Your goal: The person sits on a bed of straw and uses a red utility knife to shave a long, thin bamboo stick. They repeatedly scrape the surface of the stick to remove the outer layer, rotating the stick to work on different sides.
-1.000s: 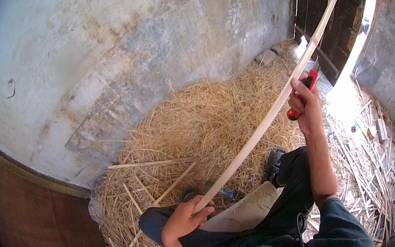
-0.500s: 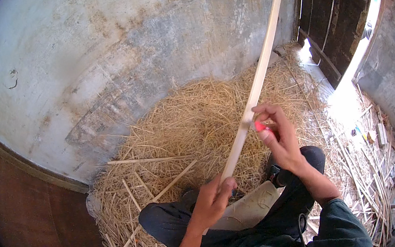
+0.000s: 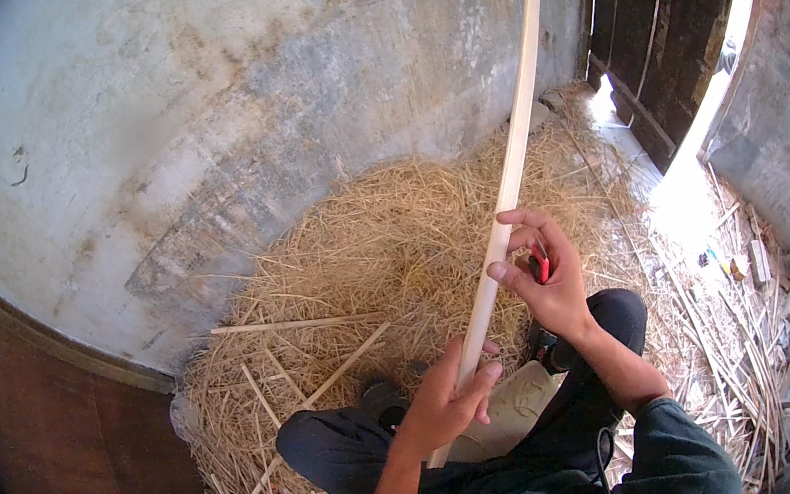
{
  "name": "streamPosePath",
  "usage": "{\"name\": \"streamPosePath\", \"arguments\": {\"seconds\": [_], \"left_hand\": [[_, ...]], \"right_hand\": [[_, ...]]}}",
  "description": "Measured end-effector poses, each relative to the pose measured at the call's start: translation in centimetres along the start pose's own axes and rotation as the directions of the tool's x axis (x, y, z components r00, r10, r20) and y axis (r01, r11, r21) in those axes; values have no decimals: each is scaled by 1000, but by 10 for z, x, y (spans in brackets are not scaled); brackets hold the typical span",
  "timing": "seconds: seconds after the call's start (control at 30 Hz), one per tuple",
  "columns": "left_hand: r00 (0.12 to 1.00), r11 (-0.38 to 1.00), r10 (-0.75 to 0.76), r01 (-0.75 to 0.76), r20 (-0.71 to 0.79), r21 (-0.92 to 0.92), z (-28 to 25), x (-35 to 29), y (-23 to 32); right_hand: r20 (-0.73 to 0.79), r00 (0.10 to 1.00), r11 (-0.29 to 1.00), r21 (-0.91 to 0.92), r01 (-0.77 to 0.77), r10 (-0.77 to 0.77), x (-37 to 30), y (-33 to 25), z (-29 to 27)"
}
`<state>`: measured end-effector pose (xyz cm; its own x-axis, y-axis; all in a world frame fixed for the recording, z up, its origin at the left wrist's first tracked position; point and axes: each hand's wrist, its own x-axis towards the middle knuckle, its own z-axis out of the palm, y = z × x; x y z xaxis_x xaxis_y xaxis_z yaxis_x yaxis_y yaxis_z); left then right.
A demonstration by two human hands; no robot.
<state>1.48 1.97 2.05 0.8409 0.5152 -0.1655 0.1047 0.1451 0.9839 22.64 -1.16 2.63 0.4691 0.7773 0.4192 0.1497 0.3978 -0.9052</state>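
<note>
A long, pale bamboo strip [image 3: 515, 154] runs up from my lap toward the upper right, with a node near its far end. My left hand [image 3: 445, 404] grips its near part between thumb and fingers. Farther along, the thumb and index finger of my right hand [image 3: 551, 278] touch the strip from its right side. A small red object [image 3: 541, 265] with a dark part sits tucked in the curled fingers of that hand; its kind is mostly hidden. Beneath my hands a pale sheet or sack [image 3: 509, 411] lies between my bent legs.
Straw-like shavings [image 3: 382, 228] and loose bamboo strips [image 3: 346, 365] cover the floor around me. A stained wall [image 3: 226, 119] rises ahead, a dark wooden door [image 3: 666, 17] stands far right, and a brown panel [image 3: 67, 425] is at left. More strips [image 3: 726, 372] lie at right.
My left hand has shifted slightly up and right with the strip. The red object went from my right fingertips back into the palm, and that thumb now touches the strip.
</note>
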Motion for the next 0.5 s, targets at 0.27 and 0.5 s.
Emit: {"name": "streamPosePath", "arguments": {"seconds": [0.27, 0.5], "left_hand": [[974, 982, -189, 187, 126, 30, -19, -5, -15], [997, 997, -77, 78, -20, 25, -19, -7, -16]], "right_hand": [[-95, 995, 998, -56, 7, -13, 10, 8, -13], [-68, 972, 955, -215, 204, -224, 13, -10, -7]]}}
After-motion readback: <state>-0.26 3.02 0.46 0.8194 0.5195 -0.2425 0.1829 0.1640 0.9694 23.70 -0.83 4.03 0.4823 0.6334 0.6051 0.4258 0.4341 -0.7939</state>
